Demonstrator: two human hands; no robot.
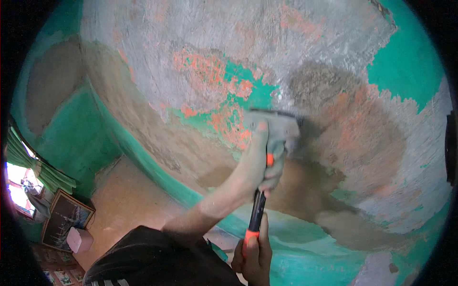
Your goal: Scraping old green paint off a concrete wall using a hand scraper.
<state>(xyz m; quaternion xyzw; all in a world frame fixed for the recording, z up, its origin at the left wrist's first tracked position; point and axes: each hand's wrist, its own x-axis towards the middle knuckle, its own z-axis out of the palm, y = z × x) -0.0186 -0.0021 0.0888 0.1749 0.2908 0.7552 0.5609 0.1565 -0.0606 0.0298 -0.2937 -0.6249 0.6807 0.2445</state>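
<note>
A long-handled scraper point(257, 209) with a black and orange handle is held up against the wall. Its wide grey head point(282, 126) lies at the peeling paint and looks blurred. My left hand point(257, 159) wraps round the upper part of the handle, with a finger stretched along the head. Lower down, my right hand point(255, 260) grips the orange end of the handle. The wall point(214, 28) carries patches of bare grey plaster, orange spots and remnants of green paint point(260, 95) close above the blade. Whether the edge touches the surface I cannot tell.
Green paint point(405, 66) covers the wall's upper right. At far left are a window point(20, 183) with a green curtain point(52, 171), a framed picture point(62, 219) leaning at the wall, and a pink container point(80, 240). The floor point(129, 200) is orange-brown.
</note>
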